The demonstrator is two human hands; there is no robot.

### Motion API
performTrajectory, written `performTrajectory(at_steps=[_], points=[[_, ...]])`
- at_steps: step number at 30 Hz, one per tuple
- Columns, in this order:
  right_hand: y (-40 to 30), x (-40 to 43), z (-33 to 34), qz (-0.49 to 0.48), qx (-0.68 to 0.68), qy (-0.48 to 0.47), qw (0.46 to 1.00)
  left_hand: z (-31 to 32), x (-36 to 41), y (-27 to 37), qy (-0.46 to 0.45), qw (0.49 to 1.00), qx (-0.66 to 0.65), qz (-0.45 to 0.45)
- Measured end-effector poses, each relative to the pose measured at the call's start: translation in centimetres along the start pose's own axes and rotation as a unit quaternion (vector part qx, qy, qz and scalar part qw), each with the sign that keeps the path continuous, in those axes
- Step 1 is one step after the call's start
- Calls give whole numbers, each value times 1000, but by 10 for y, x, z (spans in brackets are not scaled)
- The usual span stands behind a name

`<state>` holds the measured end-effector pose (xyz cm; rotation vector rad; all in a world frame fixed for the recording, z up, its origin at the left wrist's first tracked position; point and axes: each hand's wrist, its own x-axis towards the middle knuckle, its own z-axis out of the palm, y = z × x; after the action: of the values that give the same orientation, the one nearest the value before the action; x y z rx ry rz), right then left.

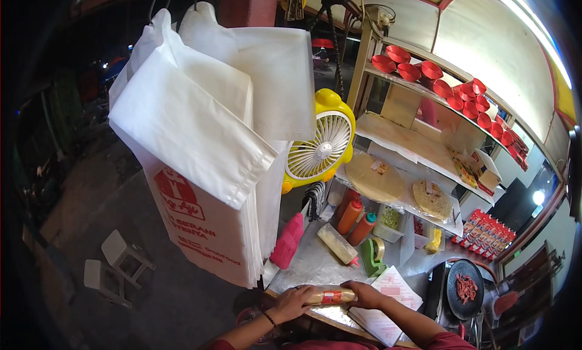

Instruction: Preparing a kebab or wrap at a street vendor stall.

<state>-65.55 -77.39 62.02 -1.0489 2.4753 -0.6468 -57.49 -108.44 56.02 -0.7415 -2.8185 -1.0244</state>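
Observation:
My left hand (291, 303) grips the left end of a tan roll (330, 297) with a shiny, see-through wrapping and a red and white label. At its other end, my right hand (365, 296) is closed around the roll. Both hands are over the front edge of the metal counter (304, 250). Just right of the roll, under my right forearm, lies a stack of printed paper sheets (394, 292). A green tape dispenser (373, 255) stands beyond the right hand, beside a squeeze bottle of pale sauce (337, 244) lying on its side.
White plastic bags (195, 145) hang close at left, before a yellow fan (320, 141). Orange sauce bottles (350, 217) and a tub of shredded greens (389, 223) stand behind. Flatbreads (375, 175) lie on a shelf. At right, a black pan (464, 288) holds meat strips.

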Motion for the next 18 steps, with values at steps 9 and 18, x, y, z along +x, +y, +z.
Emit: performTrajectory(at_steps=[9, 18], points=[[22, 7, -31, 58, 373, 168, 911, -48, 18, 36, -18, 958, -235, -163], [-59, 5, 5, 76, 429, 383, 815, -16, 40, 83, 115, 849, -511, -66]])
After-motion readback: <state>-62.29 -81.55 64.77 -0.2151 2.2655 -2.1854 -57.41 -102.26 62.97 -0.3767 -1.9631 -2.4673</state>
